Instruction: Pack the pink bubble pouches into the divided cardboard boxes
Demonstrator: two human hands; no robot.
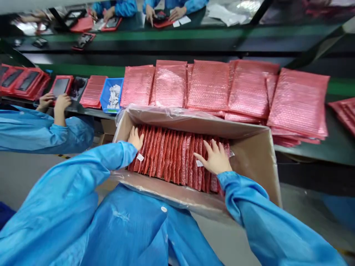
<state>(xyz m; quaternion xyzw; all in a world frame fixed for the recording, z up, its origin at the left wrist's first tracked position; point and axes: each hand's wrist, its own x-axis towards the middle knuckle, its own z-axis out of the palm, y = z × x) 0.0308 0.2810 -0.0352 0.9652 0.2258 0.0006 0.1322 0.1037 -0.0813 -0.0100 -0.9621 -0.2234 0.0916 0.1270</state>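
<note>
A cardboard box point(257, 159) lined with clear plastic sits in front of me, packed with a row of upright red bubble-wrap pouches point(169, 155). My left hand point(135, 138) rests on the left end of the row, fingers curled over the pouch tops by the box wall. My right hand point(215, 157) lies flat on the right part of the row, fingers spread and pressing on the pouches. Small white labels show on a few pouches.
Stacks of pink bubble-wrap bags point(230, 88) lie on the bench behind the box. A blue bin point(107, 96) holds white packets. A co-worker's hands point(55, 103) work at left on red pouches; other people in blue sleeves point(124, 7) work across the green conveyor.
</note>
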